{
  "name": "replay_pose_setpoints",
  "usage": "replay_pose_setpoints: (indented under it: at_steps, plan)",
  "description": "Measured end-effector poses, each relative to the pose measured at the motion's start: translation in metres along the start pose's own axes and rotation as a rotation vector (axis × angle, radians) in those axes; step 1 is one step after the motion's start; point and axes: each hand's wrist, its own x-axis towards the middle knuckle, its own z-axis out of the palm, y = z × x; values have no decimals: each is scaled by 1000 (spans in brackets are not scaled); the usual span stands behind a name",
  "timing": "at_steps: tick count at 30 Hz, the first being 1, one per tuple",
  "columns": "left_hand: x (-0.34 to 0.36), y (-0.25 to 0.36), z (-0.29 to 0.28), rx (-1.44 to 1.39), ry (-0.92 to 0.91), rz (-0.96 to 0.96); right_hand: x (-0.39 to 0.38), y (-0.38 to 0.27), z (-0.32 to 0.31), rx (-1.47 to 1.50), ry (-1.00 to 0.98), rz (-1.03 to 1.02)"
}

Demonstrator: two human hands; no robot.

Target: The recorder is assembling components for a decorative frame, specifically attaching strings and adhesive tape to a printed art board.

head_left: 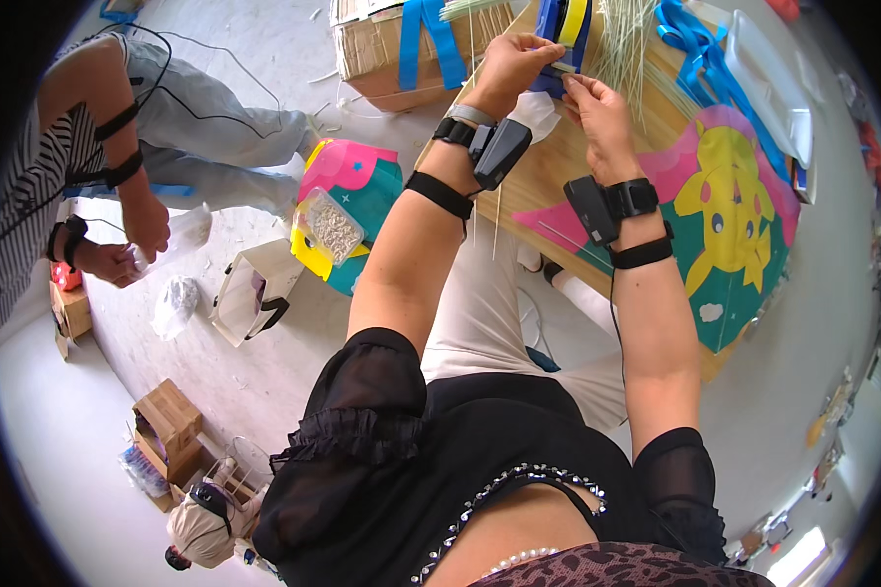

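Both of my hands are at the top of the view, beside a blue tape dispenser (pixel 550 22) carrying a roll of yellow tape (pixel 575 20). My left hand (pixel 517 70) is closed in a pinch near the dispenser's front. Close by, my right hand (pixel 600 115) pinches with thumb and forefinger. A short pale yellow strip of tape (pixel 564 67) spans the gap between the fingertips. Under my right forearm lies a pink and teal kite sail (pixel 695 210) with a yellow cartoon figure. Thin pale sticks (pixel 631 49) are bunched just beyond my right hand.
Blue ribbon (pixel 690 64) and a white tray (pixel 768 88) lie at the table's far right. A cardboard box (pixel 372 49) stands beyond its left edge. At left, a person in a striped top (pixel 29 186) handles clear plastic near a white bin (pixel 255 289) and a tub of small pieces (pixel 331 227).
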Motion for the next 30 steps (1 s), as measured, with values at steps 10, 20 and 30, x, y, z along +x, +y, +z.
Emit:
replay_pose_setpoints:
  at_steps: [10,20,30]
  plan:
    - [8,-6,4,-55,-4,104,6,3,2,74,30,70]
    - [10,-8,9,-118,46,151,10,6,2,62,41,73]
    - [7,-7,8,-18,36,87,7,8,4,32,52,65]
